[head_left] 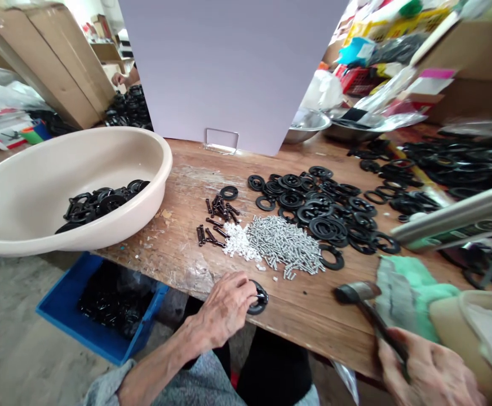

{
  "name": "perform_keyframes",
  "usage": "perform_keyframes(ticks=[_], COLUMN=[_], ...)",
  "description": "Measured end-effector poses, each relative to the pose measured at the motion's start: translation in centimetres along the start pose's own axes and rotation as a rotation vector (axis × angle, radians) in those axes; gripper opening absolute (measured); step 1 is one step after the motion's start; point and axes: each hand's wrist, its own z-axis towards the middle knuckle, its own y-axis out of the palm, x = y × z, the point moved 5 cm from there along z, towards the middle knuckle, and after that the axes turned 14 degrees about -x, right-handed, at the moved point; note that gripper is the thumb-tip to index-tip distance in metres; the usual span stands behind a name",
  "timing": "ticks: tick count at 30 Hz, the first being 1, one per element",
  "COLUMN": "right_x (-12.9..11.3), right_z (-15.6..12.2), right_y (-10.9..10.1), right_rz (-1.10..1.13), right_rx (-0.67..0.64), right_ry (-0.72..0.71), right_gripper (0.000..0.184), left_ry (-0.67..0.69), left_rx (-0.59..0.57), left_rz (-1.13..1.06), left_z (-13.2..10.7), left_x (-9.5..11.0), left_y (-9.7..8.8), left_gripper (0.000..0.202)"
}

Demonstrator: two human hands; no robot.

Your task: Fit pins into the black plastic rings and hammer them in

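Black ring point(258, 309): on table point(302, 310), seven o'clock of silver pins point(286, 245) (loose heap).
Left hand point(229, 301): fingers clamped on the ring's nine-o'clock side; we'd best keep it flat.
Hammer point(376, 318): our right hand point(429, 366) wraps it, fingers closed.

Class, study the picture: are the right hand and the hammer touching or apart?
Touching. The head view shows the right hand with its fingers curled around the handle of the hammer.

**A workshop around you**

Your scuffed wooden bench point(305, 310) carries heaped grey pins point(286, 245), black rings point(322, 208) and a hammer point(376, 323). Cartons point(47, 62) and a basin point(30, 175) of parts point(102, 204) stand nearby; a loaded crate point(80, 331) sits below.
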Motion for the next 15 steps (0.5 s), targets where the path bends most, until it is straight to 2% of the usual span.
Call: perform_keyframes(ticks=[2, 5, 10, 12, 15], right_x=[1.0, 1.6, 1.5, 1.0, -0.2], right_z=[0.2, 0.8, 1.9, 1.9, 1.3], right_y=[1.0, 1.5, -0.5, -1.7, -3.1], right_rz=[-0.034, 0.032, 0.157, 0.191, 0.150], right_rx=[-0.009, -0.087, -0.240, -0.215, -0.079], right_ry=[0.024, 0.019, 0.107, 0.062, -0.083], right_gripper=[0.038, 0.033, 0.021, 0.018, 0.024], left_ry=[0.004, 0.023, 0.043, 0.039, 0.034], left_rx=[0.001, 0.000, -0.004, -0.005, -0.009], left_rz=[0.002, 0.014, 0.014, 0.009, 0.008], left_z=[0.0, 0.0, 0.1, 0.1, 0.1], left_x=[0.1, 0.2, 0.2, 0.1, 0.1], left_y=[0.0, 0.1, 0.4, 0.4, 0.4], left_gripper=[0.014, 0.015, 0.015, 0.015, 0.015])
